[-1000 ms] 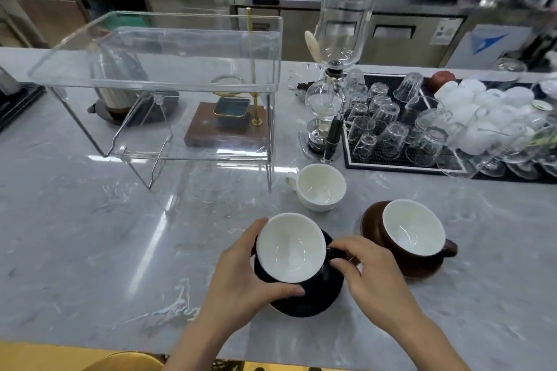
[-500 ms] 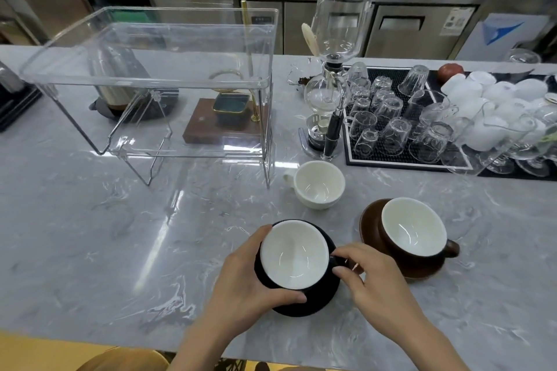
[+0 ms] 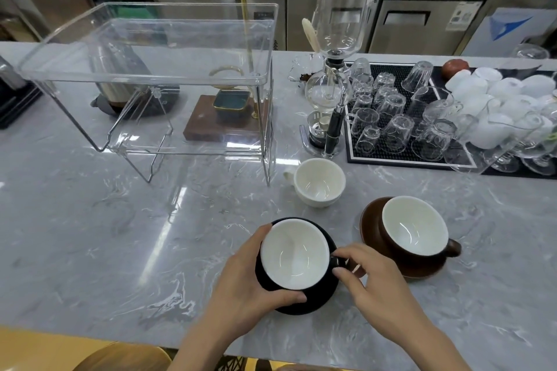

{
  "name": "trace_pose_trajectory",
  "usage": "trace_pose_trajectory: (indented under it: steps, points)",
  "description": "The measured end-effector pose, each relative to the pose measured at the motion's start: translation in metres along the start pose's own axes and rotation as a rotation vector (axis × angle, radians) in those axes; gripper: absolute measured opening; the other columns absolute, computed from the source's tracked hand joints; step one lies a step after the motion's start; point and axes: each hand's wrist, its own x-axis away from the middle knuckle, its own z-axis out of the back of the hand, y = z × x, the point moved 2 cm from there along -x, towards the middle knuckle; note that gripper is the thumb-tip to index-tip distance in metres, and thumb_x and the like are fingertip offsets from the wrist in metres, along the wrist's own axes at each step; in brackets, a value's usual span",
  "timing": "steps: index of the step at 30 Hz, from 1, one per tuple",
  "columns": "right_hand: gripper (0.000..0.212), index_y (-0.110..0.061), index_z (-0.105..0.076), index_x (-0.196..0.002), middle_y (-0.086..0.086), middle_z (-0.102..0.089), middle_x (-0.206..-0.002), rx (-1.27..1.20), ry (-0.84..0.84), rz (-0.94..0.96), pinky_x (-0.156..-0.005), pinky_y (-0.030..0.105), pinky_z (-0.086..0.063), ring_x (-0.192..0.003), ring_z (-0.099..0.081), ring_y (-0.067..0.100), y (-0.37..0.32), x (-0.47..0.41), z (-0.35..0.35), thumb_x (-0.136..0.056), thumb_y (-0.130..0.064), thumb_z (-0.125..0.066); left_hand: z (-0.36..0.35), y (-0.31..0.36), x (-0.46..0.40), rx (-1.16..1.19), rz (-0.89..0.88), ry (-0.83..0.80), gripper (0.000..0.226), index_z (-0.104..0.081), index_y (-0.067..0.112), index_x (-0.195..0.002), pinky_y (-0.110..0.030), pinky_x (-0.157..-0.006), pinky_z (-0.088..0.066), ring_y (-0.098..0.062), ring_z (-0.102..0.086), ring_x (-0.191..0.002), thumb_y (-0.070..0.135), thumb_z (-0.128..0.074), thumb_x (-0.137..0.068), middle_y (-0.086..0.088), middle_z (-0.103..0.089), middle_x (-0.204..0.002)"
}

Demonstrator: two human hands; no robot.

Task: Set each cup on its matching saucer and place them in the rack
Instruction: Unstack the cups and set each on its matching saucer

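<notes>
- Head view: the left hand (image 3: 241, 283) curls round the black cup (image 3: 294, 254), its grip wrapping the cup's side.
- Right hand (image 3: 370, 283) pinches the cup's handle.
- Black cup sits on the black saucer (image 3: 319, 300) near the bench's (image 3: 90, 235) front edge.
- Brown cup (image 3: 411, 229) on brown saucer (image 3: 369, 217) stands just right.
- White cup (image 3: 318, 185) stands behind, beside the clear rack (image 3: 144, 81).

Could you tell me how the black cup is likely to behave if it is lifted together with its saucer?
The black cup looks glazed and rigid, so probably slippery and breakable. It merely sits on the black saucer, so it may slide if tilted. The left hand grips its side and the right hand pinches the handle, which should steady it.
</notes>
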Motion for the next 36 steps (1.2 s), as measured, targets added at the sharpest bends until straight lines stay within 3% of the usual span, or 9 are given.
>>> trace_pose_trajectory:
  steps: [6, 11, 14, 18, 22, 24, 27, 30, 36]
  points:
    - [0.02, -0.036, -0.066, -0.102, -0.025, -0.061, -0.095, 0.011, -0.013, -0.005, -0.074, 0.018, -0.049, -0.092, -0.059, 0.004, 0.0, 0.0, 0.0, -0.089, -0.021, -0.068, -0.001, -0.001, 0.0, -0.011, -0.001, -0.004, 0.094, -0.046, 0.056, -0.127, -0.019, -0.085, -0.046, 0.004, -0.057, -0.114, 0.041, -0.097, -0.048, 0.029, -0.062, -0.121]
    - [0.034, -0.044, -0.06, -0.112, -0.027, -0.056, -0.112, -0.021, 0.003, -0.057, -0.077, 0.008, -0.043, -0.105, -0.051, -0.004, 0.001, 0.001, 0.005, -0.085, -0.028, -0.073, 0.002, -0.005, 0.004, 0.02, -0.01, 0.012, 0.112, -0.032, 0.083, -0.115, 0.005, -0.086, -0.032, 0.028, -0.041, -0.117, 0.027, -0.1, -0.047, 0.055, -0.044, -0.123]
    - [0.052, -0.052, -0.047, -0.118, -0.033, -0.049, -0.117, -0.055, -0.026, -0.116, -0.078, 0.006, -0.043, -0.105, -0.047, -0.013, 0.004, 0.003, 0.011, -0.08, -0.034, -0.077, 0.006, -0.019, 0.01, 0.027, 0.014, -0.024, 0.112, -0.033, 0.07, -0.128, 0.008, -0.09, -0.025, 0.032, -0.03, -0.122, 0.041, -0.1, -0.042, 0.057, -0.034, -0.13]
    - [0.083, -0.049, -0.037, -0.137, -0.042, -0.034, -0.133, -0.041, -0.15, -0.131, -0.102, 0.015, -0.034, -0.122, -0.038, -0.017, 0.014, 0.002, 0.009, -0.066, -0.056, -0.079, 0.01, -0.038, 0.016, -0.008, 0.073, -0.065, 0.129, -0.021, 0.055, -0.143, 0.005, -0.096, -0.024, 0.03, -0.02, -0.13, 0.069, -0.091, -0.036, 0.047, -0.024, -0.144]
    - [0.09, -0.058, -0.028, -0.128, -0.059, -0.025, -0.123, -0.039, -0.229, -0.085, -0.092, -0.004, -0.024, -0.114, -0.022, -0.038, 0.008, -0.001, 0.008, -0.059, -0.052, -0.086, 0.011, -0.041, 0.014, 0.008, 0.066, -0.098, 0.126, -0.021, 0.058, -0.14, 0.002, -0.098, -0.026, 0.024, -0.025, -0.133, 0.066, -0.093, -0.037, 0.049, -0.028, -0.142]
    - [0.085, -0.06, -0.032, -0.121, -0.061, -0.029, -0.121, -0.053, -0.237, -0.044, -0.09, -0.005, -0.028, -0.117, -0.027, -0.034, 0.005, -0.004, 0.008, -0.059, -0.045, -0.088, 0.009, -0.04, 0.012, 0.023, 0.051, -0.127, 0.123, -0.025, 0.057, -0.141, -0.004, -0.103, -0.028, 0.016, -0.031, -0.137, 0.063, -0.093, -0.04, 0.042, -0.034, -0.145]
    - [0.089, -0.056, -0.036, -0.129, -0.043, -0.041, -0.13, -0.057, -0.241, -0.011, -0.098, 0.009, -0.035, -0.126, -0.039, -0.017, 0.007, -0.008, 0.004, -0.056, -0.048, -0.087, 0.007, -0.045, 0.011, 0.03, 0.051, -0.14, 0.124, -0.028, 0.05, -0.146, -0.016, -0.108, -0.031, 0.007, -0.035, -0.139, 0.063, -0.093, -0.041, 0.033, -0.039, -0.147]
    - [0.093, -0.05, -0.038, -0.135, -0.036, -0.044, -0.132, -0.066, -0.25, 0.007, -0.1, 0.013, -0.036, -0.127, -0.041, -0.011, 0.01, -0.01, 0.0, -0.056, -0.046, -0.087, 0.007, -0.049, 0.011, 0.027, 0.064, -0.129, 0.122, -0.031, 0.051, -0.143, -0.006, -0.103, -0.03, 0.012, -0.036, -0.135, 0.066, -0.092, -0.038, 0.04, -0.039, -0.142]
    - [0.091, -0.05, -0.041, -0.131, -0.038, -0.046, -0.129, -0.077, -0.265, 0.028, -0.095, 0.003, -0.033, -0.124, -0.042, -0.013, 0.01, -0.016, -0.002, -0.055, -0.04, -0.088, 0.007, -0.052, 0.007, 0.015, 0.086, -0.116, 0.124, -0.035, 0.05, -0.141, -0.017, -0.106, -0.036, 0.01, -0.04, -0.134, 0.058, -0.096, -0.034, 0.035, -0.045, -0.141]
